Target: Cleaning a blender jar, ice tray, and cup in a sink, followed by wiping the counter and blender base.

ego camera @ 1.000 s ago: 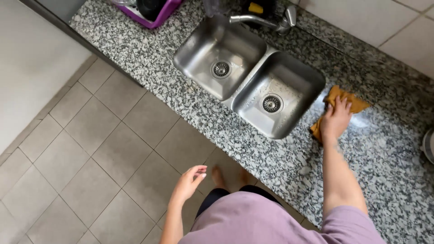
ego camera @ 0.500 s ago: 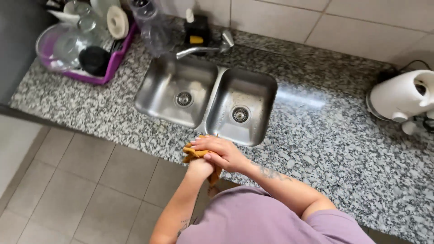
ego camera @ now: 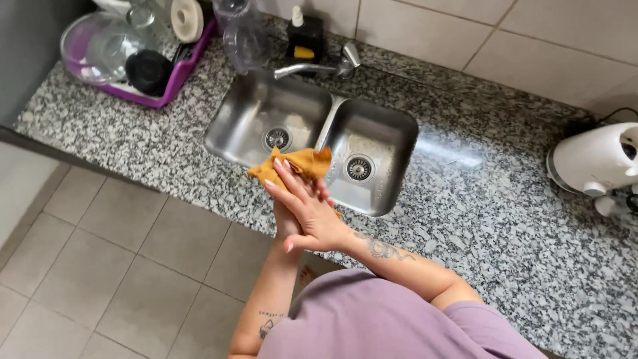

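Cloth (ego camera: 300, 164), mustard yellow and crumpled, sits pressed between the person's 2 hands, held up over the front rim of the sink (ego camera: 312, 143) where its 2 steel basins meet. Right hand (ego camera: 307, 209) lies on top with its fingers stretched out nearly flat, palm against the cloth, fingertips reaching toward the sink's left basin. Left hand (ego camera: 284, 223) is underneath and mostly hidden by the right one; it presses up against the cloth from below, but how far its fingers are curled cannot be told. Both forearms rise from the lower edge of the view, in front of the sink, and the person wears a lilac shirt (ego camera: 392, 322). Behind the sink stands a chrome tap (ego camera: 312, 66) with its spout over the left basin, and behind the tap a dark soap dispenser (ego camera: 304, 36). Left of the sink, on the speckled granite surface (ego camera: 492, 219), a purple dish rack (ego camera: 143, 50) holds a clear bowl, glasses and a dark cup. Well to the right of the sink a white kitchen appliance (ego camera: 595, 159) sits by the tiled wall. Grey floor tiles (ego camera: 133, 246) lie in front of the sink.
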